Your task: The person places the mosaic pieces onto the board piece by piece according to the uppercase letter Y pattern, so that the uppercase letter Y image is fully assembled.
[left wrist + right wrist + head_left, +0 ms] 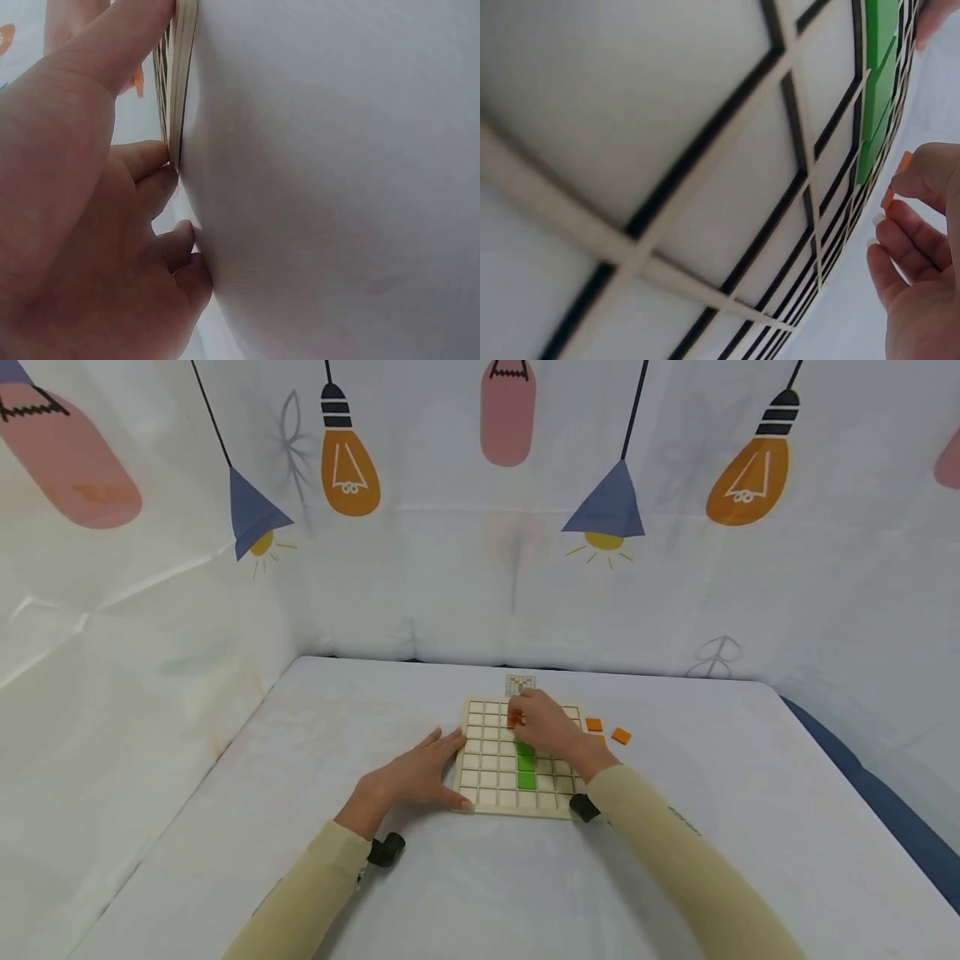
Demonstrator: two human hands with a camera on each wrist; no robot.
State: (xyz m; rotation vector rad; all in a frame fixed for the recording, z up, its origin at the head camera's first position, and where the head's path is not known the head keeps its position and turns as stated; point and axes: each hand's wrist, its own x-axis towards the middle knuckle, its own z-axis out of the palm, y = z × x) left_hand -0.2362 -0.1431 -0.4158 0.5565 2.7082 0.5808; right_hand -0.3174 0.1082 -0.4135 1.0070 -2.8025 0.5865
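Note:
A pale wooden grid board [487, 773] lies on the table, with a column of green square tiles [527, 765] set in its middle. Between thumb and fingertips my right hand [547, 724] pinches an orange square tile [897, 181] over the upper middle of the board. That hand and its forearm hide part of the board's right side. My left hand [422, 772] rests at the board's left side, fingers stretched along the edge and thumb at the near left corner. The left wrist view shows these fingertips touching the board's side [180, 82].
Several loose orange tiles [621, 736] lie just right of the board, one partly hidden by the right wrist. A small printed grid card [519, 682] lies beyond the board's far edge. A white sheet with lamp drawings [450, 568] hangs behind the white table [360, 702].

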